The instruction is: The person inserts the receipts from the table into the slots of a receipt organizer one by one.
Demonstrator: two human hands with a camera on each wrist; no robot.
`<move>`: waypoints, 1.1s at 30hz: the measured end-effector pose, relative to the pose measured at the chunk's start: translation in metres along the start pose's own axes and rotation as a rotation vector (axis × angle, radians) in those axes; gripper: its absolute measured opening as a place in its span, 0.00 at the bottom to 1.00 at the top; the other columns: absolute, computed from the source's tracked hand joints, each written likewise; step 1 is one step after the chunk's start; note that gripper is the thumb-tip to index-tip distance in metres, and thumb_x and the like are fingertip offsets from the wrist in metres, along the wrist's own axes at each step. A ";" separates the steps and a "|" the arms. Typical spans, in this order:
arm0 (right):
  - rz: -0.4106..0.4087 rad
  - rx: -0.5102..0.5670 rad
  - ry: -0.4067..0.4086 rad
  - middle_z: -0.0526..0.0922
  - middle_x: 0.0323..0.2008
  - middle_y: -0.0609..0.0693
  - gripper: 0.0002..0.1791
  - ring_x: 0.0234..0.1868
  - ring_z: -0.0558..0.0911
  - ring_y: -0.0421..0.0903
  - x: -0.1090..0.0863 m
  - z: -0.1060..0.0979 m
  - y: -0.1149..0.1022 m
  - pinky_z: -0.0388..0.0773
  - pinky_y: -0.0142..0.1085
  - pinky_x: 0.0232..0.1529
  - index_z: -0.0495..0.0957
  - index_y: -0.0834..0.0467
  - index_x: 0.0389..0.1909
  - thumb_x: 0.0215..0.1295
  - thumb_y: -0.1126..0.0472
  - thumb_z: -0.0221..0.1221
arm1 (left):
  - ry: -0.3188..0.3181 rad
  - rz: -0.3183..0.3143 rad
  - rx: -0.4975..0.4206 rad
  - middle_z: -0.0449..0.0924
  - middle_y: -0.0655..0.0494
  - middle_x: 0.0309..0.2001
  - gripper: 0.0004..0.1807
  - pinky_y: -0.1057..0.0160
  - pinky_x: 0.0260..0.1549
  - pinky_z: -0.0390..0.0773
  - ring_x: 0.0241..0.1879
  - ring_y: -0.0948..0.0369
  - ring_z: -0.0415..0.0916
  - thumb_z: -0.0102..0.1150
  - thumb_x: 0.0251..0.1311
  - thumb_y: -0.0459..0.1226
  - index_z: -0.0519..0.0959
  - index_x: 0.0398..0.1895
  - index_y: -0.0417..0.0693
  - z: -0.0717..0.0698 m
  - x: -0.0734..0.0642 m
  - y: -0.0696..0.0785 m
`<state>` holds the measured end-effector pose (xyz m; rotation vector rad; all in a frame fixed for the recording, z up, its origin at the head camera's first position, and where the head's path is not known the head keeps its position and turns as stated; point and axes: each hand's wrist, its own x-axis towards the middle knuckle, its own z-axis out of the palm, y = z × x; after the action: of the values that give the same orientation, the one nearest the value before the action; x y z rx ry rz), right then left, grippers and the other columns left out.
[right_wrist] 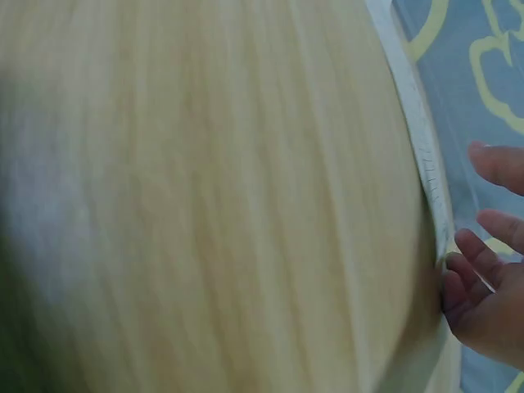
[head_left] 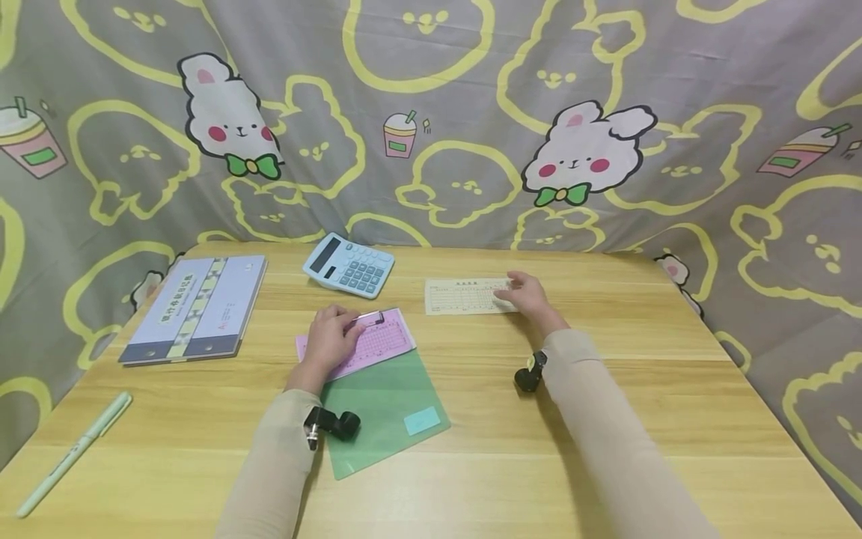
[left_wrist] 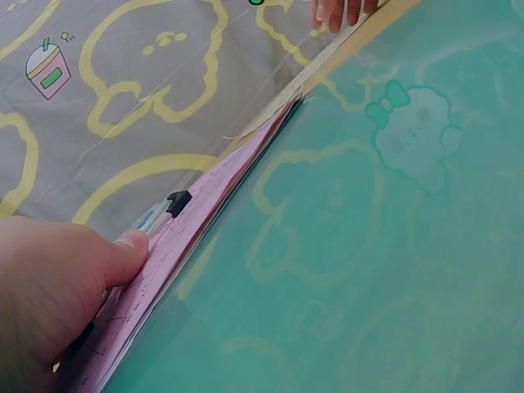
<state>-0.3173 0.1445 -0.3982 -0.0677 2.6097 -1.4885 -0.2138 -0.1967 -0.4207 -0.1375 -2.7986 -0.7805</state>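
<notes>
My left hand (head_left: pixel 328 340) lies over a pink printed form (head_left: pixel 380 338), its thumb on a metal clip (head_left: pixel 368 318) with a black end. In the left wrist view the thumb (left_wrist: pixel 123 258) bears on this clip beside the pink form; the other fingers are mostly hidden. Under the form lies a green translucent folder (head_left: pixel 384 412) with a light blue label. My right hand (head_left: pixel 530 296) is at the right end of a cream printed slip (head_left: pixel 461 297). The right wrist view shows its fingers apart and loosely bent, the lowest ones touching the slip's edge (right_wrist: pixel 427 155).
A light blue calculator (head_left: pixel 350 266) stands behind the left hand. To the left lies a lilac account book (head_left: pixel 202 307), with a pale green pen (head_left: pixel 74 453) nearer the front. A patterned curtain (head_left: pixel 465 112) hangs behind the wooden table (head_left: pixel 498 464).
</notes>
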 end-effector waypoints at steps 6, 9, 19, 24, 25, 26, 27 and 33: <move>0.049 -0.121 0.038 0.58 0.58 0.65 0.38 0.58 0.57 0.58 -0.001 0.003 0.003 0.54 0.43 0.56 0.54 0.69 0.60 0.52 0.57 0.59 | -0.003 -0.008 -0.002 0.67 0.45 0.43 0.19 0.53 0.45 0.59 0.45 0.50 0.61 0.53 0.55 0.40 0.74 0.47 0.38 0.000 0.000 0.000; 0.062 -0.192 0.040 0.57 0.59 0.65 0.42 0.59 0.55 0.59 -0.001 0.003 0.006 0.52 0.44 0.57 0.53 0.68 0.61 0.50 0.52 0.60 | -0.005 -0.008 -0.007 0.67 0.45 0.43 0.19 0.53 0.45 0.59 0.45 0.49 0.61 0.53 0.55 0.40 0.73 0.48 0.38 0.001 0.000 0.000; 0.008 -0.324 0.060 0.58 0.54 0.68 0.47 0.54 0.57 0.63 -0.004 0.006 0.012 0.55 0.49 0.54 0.58 0.68 0.59 0.44 0.41 0.60 | -0.011 -0.013 -0.019 0.67 0.45 0.43 0.19 0.53 0.45 0.60 0.45 0.50 0.61 0.52 0.55 0.40 0.73 0.48 0.38 0.002 -0.001 0.000; -0.010 -0.350 0.066 0.57 0.55 0.69 0.40 0.55 0.55 0.63 -0.004 0.007 0.010 0.51 0.49 0.55 0.60 0.68 0.57 0.48 0.49 0.60 | 0.004 -0.002 -0.017 0.68 0.44 0.43 0.19 0.53 0.44 0.60 0.45 0.49 0.61 0.53 0.55 0.39 0.73 0.48 0.38 0.002 0.000 -0.001; -0.015 -0.353 0.067 0.56 0.55 0.69 0.38 0.55 0.55 0.63 -0.004 0.007 0.011 0.51 0.49 0.56 0.61 0.68 0.57 0.49 0.50 0.59 | 0.006 -0.003 -0.016 0.68 0.45 0.43 0.19 0.53 0.44 0.60 0.45 0.49 0.61 0.53 0.55 0.39 0.73 0.48 0.38 0.002 0.000 -0.001; -0.016 -0.352 0.065 0.56 0.55 0.68 0.37 0.56 0.55 0.63 -0.004 0.007 0.011 0.50 0.49 0.56 0.61 0.68 0.56 0.50 0.50 0.59 | 0.010 0.000 -0.015 0.68 0.44 0.42 0.19 0.53 0.44 0.60 0.45 0.49 0.61 0.53 0.55 0.39 0.74 0.48 0.37 0.002 0.000 -0.001; -0.018 -0.352 0.065 0.57 0.55 0.68 0.36 0.55 0.55 0.63 -0.004 0.007 0.011 0.51 0.49 0.55 0.62 0.67 0.56 0.50 0.51 0.59 | 0.012 0.000 -0.016 0.68 0.45 0.42 0.19 0.53 0.44 0.60 0.45 0.49 0.61 0.53 0.55 0.39 0.74 0.47 0.37 0.002 0.000 -0.001; -0.045 -0.318 0.069 0.64 0.49 0.64 0.30 0.51 0.61 0.59 -0.005 0.007 0.012 0.57 0.48 0.52 0.65 0.66 0.52 0.50 0.54 0.59 | 0.011 -0.007 -0.021 0.68 0.45 0.43 0.19 0.53 0.44 0.60 0.45 0.49 0.61 0.53 0.55 0.39 0.73 0.48 0.38 0.001 -0.001 -0.001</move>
<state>-0.3115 0.1451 -0.4115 -0.1093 2.8942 -1.0916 -0.2137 -0.1969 -0.4221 -0.1276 -2.7828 -0.8102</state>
